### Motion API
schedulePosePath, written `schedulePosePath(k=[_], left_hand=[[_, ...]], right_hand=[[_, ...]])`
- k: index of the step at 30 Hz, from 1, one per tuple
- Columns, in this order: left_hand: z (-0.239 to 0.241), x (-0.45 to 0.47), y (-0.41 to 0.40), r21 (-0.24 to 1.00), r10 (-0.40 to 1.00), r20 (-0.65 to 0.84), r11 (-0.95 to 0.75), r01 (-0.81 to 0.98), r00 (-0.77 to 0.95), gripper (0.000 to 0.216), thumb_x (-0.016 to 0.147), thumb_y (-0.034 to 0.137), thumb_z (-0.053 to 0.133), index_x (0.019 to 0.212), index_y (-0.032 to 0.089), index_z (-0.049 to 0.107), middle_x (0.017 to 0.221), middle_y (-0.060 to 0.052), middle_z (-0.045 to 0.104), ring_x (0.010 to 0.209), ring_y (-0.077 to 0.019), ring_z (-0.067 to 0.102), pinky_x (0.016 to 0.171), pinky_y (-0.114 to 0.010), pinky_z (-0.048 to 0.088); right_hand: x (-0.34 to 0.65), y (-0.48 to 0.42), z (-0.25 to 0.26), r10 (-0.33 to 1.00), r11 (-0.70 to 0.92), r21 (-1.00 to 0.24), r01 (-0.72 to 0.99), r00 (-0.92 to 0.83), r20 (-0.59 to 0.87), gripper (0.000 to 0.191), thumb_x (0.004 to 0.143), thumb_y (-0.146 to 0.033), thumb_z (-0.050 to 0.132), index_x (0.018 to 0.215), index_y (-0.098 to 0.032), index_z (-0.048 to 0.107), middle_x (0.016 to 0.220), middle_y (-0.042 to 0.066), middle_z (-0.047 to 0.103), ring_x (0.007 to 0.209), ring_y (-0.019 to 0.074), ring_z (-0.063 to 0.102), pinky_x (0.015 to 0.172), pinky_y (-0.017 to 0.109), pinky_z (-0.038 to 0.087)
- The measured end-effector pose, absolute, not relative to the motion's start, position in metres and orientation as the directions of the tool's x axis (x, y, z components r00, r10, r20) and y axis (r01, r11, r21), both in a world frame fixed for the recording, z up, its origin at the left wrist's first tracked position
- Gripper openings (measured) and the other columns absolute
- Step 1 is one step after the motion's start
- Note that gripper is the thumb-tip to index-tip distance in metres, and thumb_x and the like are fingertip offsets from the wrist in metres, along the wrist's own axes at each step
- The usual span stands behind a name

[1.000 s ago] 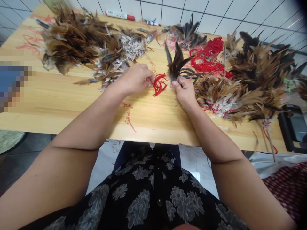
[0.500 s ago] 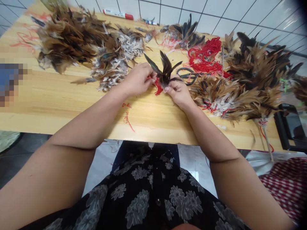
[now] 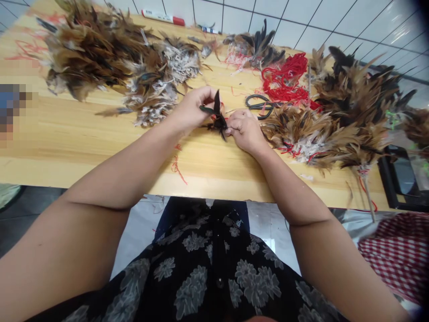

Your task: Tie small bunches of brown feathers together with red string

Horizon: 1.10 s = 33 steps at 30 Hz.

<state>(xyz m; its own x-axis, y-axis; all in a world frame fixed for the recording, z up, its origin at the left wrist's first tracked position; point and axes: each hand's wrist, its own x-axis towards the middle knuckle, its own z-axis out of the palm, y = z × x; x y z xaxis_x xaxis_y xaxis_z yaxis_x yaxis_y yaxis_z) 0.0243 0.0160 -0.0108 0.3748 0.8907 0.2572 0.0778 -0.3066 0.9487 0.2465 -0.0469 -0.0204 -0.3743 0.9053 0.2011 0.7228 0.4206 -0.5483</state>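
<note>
A small bunch of dark feathers sits between my two hands over the wooden table. My left hand is closed, its fingers pinching the bunch from the left. On the right side, my right hand is curled and grips the same bunch at its base. A trace of red string shows between the hands; most of it is hidden by my fingers.
Heaps of brown feathers lie at the back left and at the right. A tangle of red string and black scissors lie behind my right hand. A marker rests at the far edge. Red string scraps are near the front.
My right hand brought the dark feather bunch left to meet my left hand. The bunch dropped from upright to low between both hands, and the red string piece is now mostly covered.
</note>
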Motion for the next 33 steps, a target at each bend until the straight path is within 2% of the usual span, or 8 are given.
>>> schedulePosePath(k=[5, 9, 12, 16, 19, 24, 29, 33], left_hand=[[0.016, 0.014, 0.02, 0.975, 0.994, 0.099, -0.086, -0.207, 0.052, 0.033, 0.08, 0.035, 0.088, 0.088, 0.028, 0.056, 0.092, 0.0, 0.075, 0.098, -0.025, 0.074, 0.087, -0.038, 0.059], [0.021, -0.004, 0.032, 0.976, 0.991, 0.116, -0.126, -0.179, -0.069, 0.029, 0.082, 0.03, 0.081, 0.089, 0.03, 0.053, 0.084, 0.001, 0.067, 0.088, -0.0225, 0.07, 0.079, -0.037, 0.056], [0.014, -0.012, 0.041, 0.963, 0.964, 0.266, -0.266, 0.04, 0.003, 0.039, 0.093, 0.05, 0.084, 0.093, 0.029, 0.052, 0.077, 0.004, 0.058, 0.075, -0.0168, 0.056, 0.073, -0.036, 0.049], [0.012, -0.011, 0.034, 0.802, 0.889, 0.415, -0.458, 0.384, 0.194, 0.056, 0.105, 0.074, 0.081, 0.098, 0.024, 0.057, 0.08, 0.005, 0.058, 0.076, -0.0129, 0.045, 0.075, -0.036, 0.044], [0.015, -0.004, 0.018, 0.654, 0.832, 0.459, -0.554, 0.515, 0.312, 0.042, 0.108, 0.061, 0.077, 0.095, 0.024, 0.062, 0.084, 0.001, 0.066, 0.078, -0.0164, 0.048, 0.078, -0.041, 0.046], [0.012, 0.011, -0.003, 0.575, 0.757, 0.466, -0.653, 0.493, 0.458, 0.013, 0.106, 0.037, 0.07, 0.099, 0.026, 0.07, 0.079, -0.002, 0.07, 0.084, -0.0248, 0.063, 0.081, -0.043, 0.051], [0.008, 0.025, -0.011, 0.532, 0.749, 0.395, -0.659, 0.532, 0.532, 0.01, 0.093, 0.02, 0.07, 0.086, 0.023, 0.063, 0.084, -0.005, 0.074, 0.081, -0.0256, 0.068, 0.074, -0.039, 0.049], [0.005, 0.028, -0.013, 0.557, 0.748, 0.375, -0.654, 0.512, 0.547, 0.011, 0.092, 0.017, 0.069, 0.088, 0.022, 0.06, 0.083, -0.003, 0.073, 0.078, -0.023, 0.068, 0.072, -0.036, 0.048]], right_hand=[[0.254, -0.044, -0.024, 0.928, 0.37, -0.482, 0.794, -0.293, 0.229, 0.025, 0.107, -0.026, 0.063, 0.093, -0.023, 0.084, 0.122, 0.014, 0.084, 0.13, 0.0367, 0.065, 0.124, 0.062, 0.052], [0.266, -0.031, -0.038, 0.932, 0.338, -0.49, 0.803, -0.213, 0.293, 0.024, 0.112, -0.036, 0.066, 0.096, -0.024, 0.081, 0.133, 0.012, 0.079, 0.139, 0.0356, 0.061, 0.133, 0.061, 0.048], [0.272, -0.024, -0.046, 0.928, 0.351, -0.619, 0.703, -0.173, 0.33, 0.035, 0.114, -0.049, 0.065, 0.093, -0.025, 0.078, 0.131, 0.01, 0.076, 0.141, 0.0341, 0.064, 0.137, 0.064, 0.045], [0.271, -0.026, -0.046, 0.935, 0.341, -0.779, 0.526, -0.103, 0.34, 0.045, 0.115, -0.062, 0.064, 0.091, -0.026, 0.077, 0.123, 0.009, 0.075, 0.138, 0.0324, 0.068, 0.135, 0.062, 0.05], [0.265, -0.034, -0.038, 0.941, 0.325, -0.792, 0.517, -0.092, 0.326, 0.044, 0.113, -0.063, 0.068, 0.09, -0.027, 0.077, 0.121, 0.01, 0.075, 0.143, 0.035, 0.067, 0.136, 0.065, 0.049], [0.252, -0.045, -0.022, 0.939, 0.339, -0.787, 0.516, -0.138, 0.314, 0.037, 0.112, -0.053, 0.074, 0.087, -0.026, 0.073, 0.119, 0.009, 0.079, 0.146, 0.035, 0.067, 0.138, 0.066, 0.048], [0.244, -0.047, -0.021, 0.922, 0.384, -0.802, 0.457, -0.234, 0.308, 0.048, 0.112, -0.061, 0.072, 0.08, -0.026, 0.067, 0.102, 0.006, 0.077, 0.124, 0.0299, 0.073, 0.129, 0.057, 0.056], [0.244, -0.044, -0.031, 0.943, 0.33, -0.84, 0.431, -0.184, 0.277, 0.054, 0.111, -0.073, 0.066, 0.083, -0.026, 0.066, 0.095, 0.005, 0.073, 0.106, 0.0264, 0.071, 0.115, 0.05, 0.061]])
